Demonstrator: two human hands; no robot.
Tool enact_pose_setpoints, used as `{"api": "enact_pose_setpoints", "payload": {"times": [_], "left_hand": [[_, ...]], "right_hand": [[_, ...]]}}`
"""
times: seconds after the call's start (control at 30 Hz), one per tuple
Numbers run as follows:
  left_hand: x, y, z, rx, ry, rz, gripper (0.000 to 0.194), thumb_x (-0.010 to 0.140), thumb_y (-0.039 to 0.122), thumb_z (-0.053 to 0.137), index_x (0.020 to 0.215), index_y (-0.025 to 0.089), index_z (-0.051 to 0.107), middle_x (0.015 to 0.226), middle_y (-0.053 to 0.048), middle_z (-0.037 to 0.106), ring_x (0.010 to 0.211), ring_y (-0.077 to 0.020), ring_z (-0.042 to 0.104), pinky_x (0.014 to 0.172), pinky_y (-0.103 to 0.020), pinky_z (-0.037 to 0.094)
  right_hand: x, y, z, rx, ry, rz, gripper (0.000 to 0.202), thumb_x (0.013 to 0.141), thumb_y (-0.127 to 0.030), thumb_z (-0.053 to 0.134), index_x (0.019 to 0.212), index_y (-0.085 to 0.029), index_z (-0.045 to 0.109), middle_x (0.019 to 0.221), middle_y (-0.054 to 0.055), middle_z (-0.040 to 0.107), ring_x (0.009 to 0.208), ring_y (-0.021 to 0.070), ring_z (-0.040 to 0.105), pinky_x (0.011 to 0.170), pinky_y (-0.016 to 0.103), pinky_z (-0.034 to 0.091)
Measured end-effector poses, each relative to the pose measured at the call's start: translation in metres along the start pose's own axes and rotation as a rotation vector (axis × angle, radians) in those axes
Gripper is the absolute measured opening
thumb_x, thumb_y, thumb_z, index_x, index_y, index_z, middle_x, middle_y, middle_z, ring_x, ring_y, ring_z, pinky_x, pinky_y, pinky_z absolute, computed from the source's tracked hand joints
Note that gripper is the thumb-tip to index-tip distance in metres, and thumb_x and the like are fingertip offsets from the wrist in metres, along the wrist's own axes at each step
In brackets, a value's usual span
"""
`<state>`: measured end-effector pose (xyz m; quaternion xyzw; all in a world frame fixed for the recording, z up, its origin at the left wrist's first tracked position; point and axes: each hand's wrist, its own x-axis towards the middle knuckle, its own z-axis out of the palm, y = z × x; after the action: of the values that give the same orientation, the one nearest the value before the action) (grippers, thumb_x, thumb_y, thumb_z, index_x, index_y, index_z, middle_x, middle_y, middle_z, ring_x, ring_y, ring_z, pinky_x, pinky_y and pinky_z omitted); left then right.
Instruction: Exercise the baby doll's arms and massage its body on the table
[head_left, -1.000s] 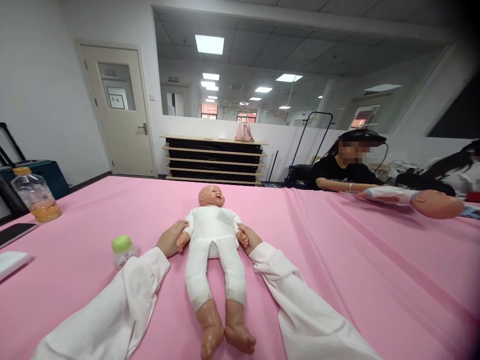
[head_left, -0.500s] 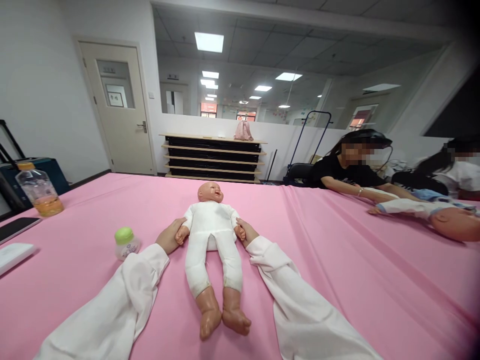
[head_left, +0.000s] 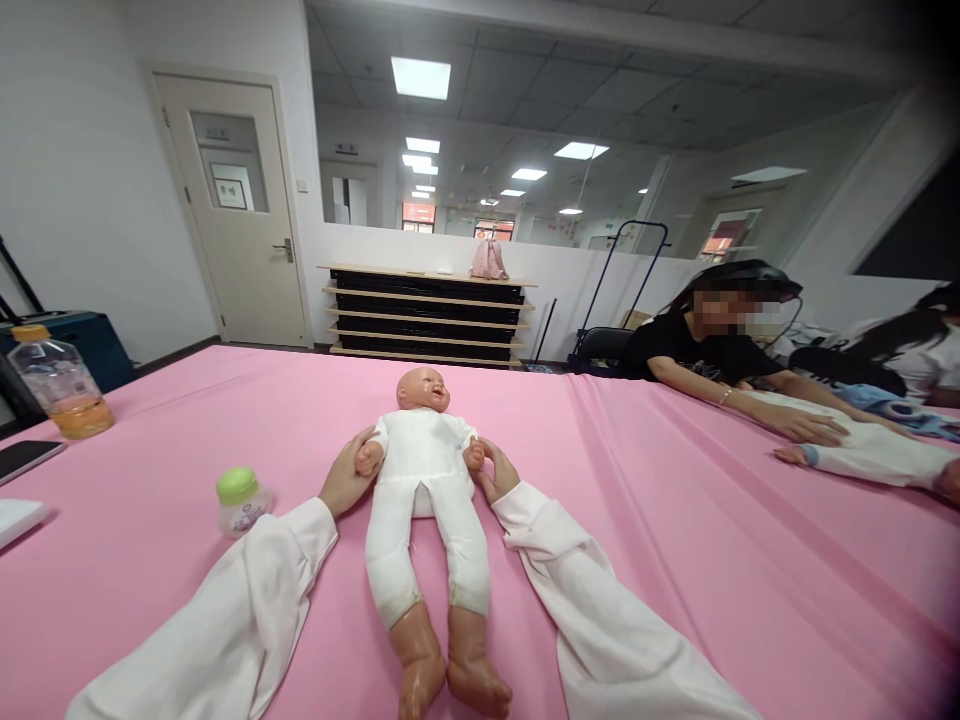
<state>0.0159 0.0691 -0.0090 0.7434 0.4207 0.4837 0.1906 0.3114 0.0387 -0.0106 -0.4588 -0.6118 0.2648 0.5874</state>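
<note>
A baby doll point(head_left: 425, 450) in a white cloth suit lies on its back on the pink cloth point(head_left: 540, 440), its head far from me and its bare feet toward me. My left hand point(head_left: 349, 475) is wrapped round the doll's arm on the left, near its small fist. On the other side my right hand point(head_left: 496, 470) grips the doll's other arm, thumb near the doll's hand. Some of my fingers are hidden behind the doll's arms and sides.
A jar with a green lid point(head_left: 241, 500) stands beside my left sleeve. Farther left are a bottle point(head_left: 64, 385), a phone point(head_left: 26, 458) and a white object point(head_left: 21, 520). At the right, a person point(head_left: 720, 330) handles another doll point(head_left: 874, 448).
The doll's arms are slightly higher and my hands have shifted with them. The doll looks slightly nearer. The other doll and the person's arms at the right have moved.
</note>
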Motion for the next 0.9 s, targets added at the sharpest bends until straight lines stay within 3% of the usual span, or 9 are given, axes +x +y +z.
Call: {"api": "enact_pose_setpoints", "payload": {"times": [0.07,0.13,0.23,0.37,0.47,0.53,0.7,0.9], "left_hand": [[0.008,-0.001,0.008,-0.061,0.145,-0.119,0.054,0.076,0.032,0.054,0.123,0.019,0.033,0.113,-0.011,0.058,0.100,-0.0207,0.058,0.085,-0.037,0.047],[0.017,-0.002,0.016,-0.075,0.284,-0.217,0.054,0.076,0.036,0.055,0.119,0.018,0.030,0.108,-0.012,0.060,0.090,-0.0207,0.062,0.076,-0.036,0.050],[0.032,-0.001,0.025,0.028,0.358,-0.286,0.039,0.079,0.039,0.051,0.108,0.018,0.035,0.101,-0.011,0.061,0.081,-0.0218,0.063,0.068,-0.036,0.050],[0.049,0.001,0.034,0.220,0.293,-0.242,0.023,0.087,0.034,0.034,0.100,0.018,0.044,0.102,-0.012,0.060,0.093,-0.0254,0.060,0.075,-0.040,0.048],[0.059,-0.008,0.040,0.300,0.225,-0.156,0.029,0.086,0.025,0.033,0.111,0.017,0.046,0.127,-0.014,0.048,0.117,-0.0251,0.046,0.093,-0.040,0.041],[0.064,-0.017,0.044,0.343,0.142,-0.189,0.038,0.086,0.025,0.034,0.122,0.017,0.042,0.136,-0.013,0.039,0.123,-0.0259,0.040,0.097,-0.041,0.038],[0.074,-0.032,0.046,0.409,-0.061,-0.318,0.044,0.088,0.032,0.029,0.130,0.021,0.041,0.128,-0.011,0.050,0.112,-0.0290,0.051,0.090,-0.046,0.041],[0.074,-0.030,0.043,0.370,-0.060,-0.293,0.045,0.088,0.031,0.030,0.130,0.020,0.041,0.129,-0.009,0.051,0.112,-0.0261,0.051,0.091,-0.042,0.041]], "right_hand": [[0.004,0.006,0.002,-0.123,0.054,-0.084,0.052,0.068,-0.033,0.064,0.114,-0.017,0.045,0.119,0.012,0.054,0.110,0.0241,0.051,0.096,0.045,0.040],[0.013,0.012,0.008,-0.228,0.118,-0.149,0.057,0.075,-0.037,0.057,0.123,-0.016,0.036,0.124,0.015,0.050,0.113,0.0244,0.050,0.096,0.047,0.039],[0.030,0.018,0.019,-0.280,0.198,-0.185,0.057,0.082,-0.040,0.049,0.129,-0.016,0.027,0.134,0.016,0.039,0.114,0.0219,0.048,0.095,0.042,0.041],[0.054,0.027,0.024,-0.315,0.226,-0.141,0.052,0.087,-0.039,0.038,0.132,-0.016,0.026,0.134,0.015,0.038,0.116,0.0198,0.046,0.096,0.040,0.039],[0.067,0.036,0.021,-0.343,0.246,-0.081,0.045,0.087,-0.040,0.033,0.125,-0.015,0.036,0.131,0.015,0.041,0.117,0.0211,0.044,0.098,0.041,0.035],[0.072,0.040,0.018,-0.350,0.236,-0.007,0.045,0.085,-0.041,0.035,0.121,-0.014,0.040,0.127,0.015,0.045,0.115,0.0228,0.045,0.096,0.042,0.036],[0.073,0.038,0.017,-0.367,0.105,0.210,0.050,0.079,-0.041,0.046,0.121,-0.014,0.040,0.113,0.013,0.056,0.100,0.0247,0.056,0.084,0.037,0.044],[0.072,0.032,0.019,-0.321,0.089,0.216,0.052,0.078,-0.045,0.045,0.120,-0.015,0.041,0.115,0.012,0.056,0.104,0.0241,0.054,0.087,0.037,0.042]]}}
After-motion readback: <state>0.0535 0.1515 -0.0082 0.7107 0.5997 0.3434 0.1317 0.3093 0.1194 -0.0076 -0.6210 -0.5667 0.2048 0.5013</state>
